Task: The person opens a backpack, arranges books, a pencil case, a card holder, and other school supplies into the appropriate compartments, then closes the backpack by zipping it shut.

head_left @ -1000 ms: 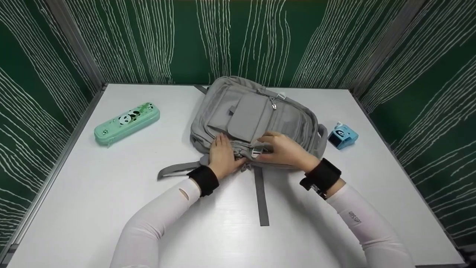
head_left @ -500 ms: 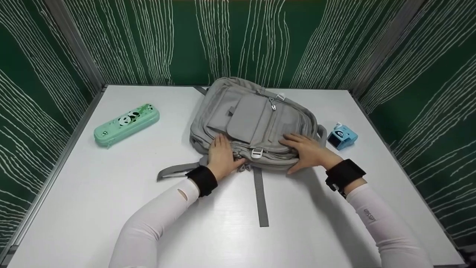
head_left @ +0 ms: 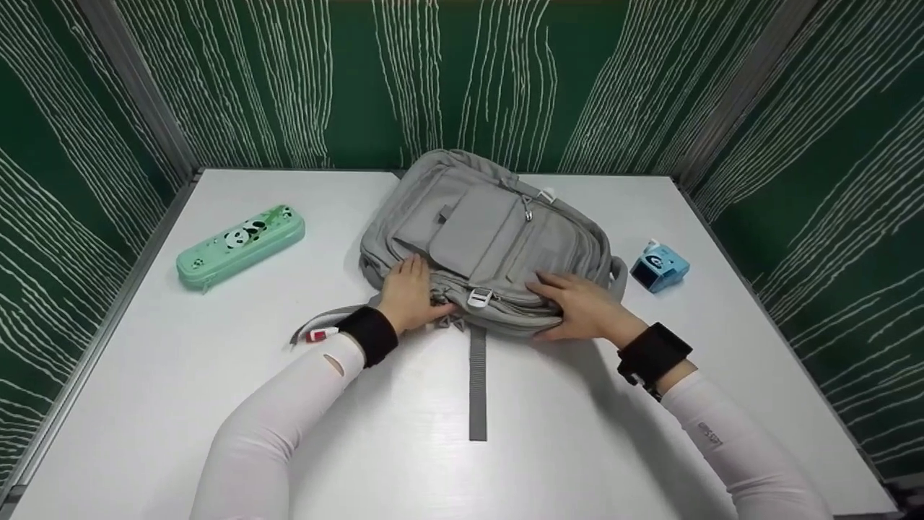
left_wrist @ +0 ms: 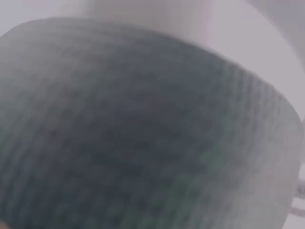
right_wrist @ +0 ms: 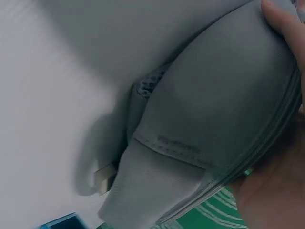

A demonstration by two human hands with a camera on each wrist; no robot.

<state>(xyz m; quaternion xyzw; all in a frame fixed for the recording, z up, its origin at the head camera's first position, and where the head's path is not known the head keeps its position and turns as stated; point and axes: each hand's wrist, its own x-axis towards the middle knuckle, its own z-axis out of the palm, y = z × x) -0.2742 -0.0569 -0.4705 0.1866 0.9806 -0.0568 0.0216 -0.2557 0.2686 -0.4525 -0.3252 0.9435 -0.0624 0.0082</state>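
Two hands are on the grey backpack (head_left: 462, 231), which lies pocket side up and aslant toward the far side of the bench (head_left: 390, 462). Your left hand (head_left: 406, 297) presses the near edge with fingers together and straight, thumb spread; your right hand (head_left: 586, 307) clamps that edge, fingers over the front, thumb lower down. Lifting now could let the left end sag, since flat fingers hold little there. The loose strap (head_left: 478, 390) trails toward you and could snag under the bag if you turn it. Push right, and the carry loop (head_left: 618, 278) might knock the blue box (head_left: 660, 267) just beside it.
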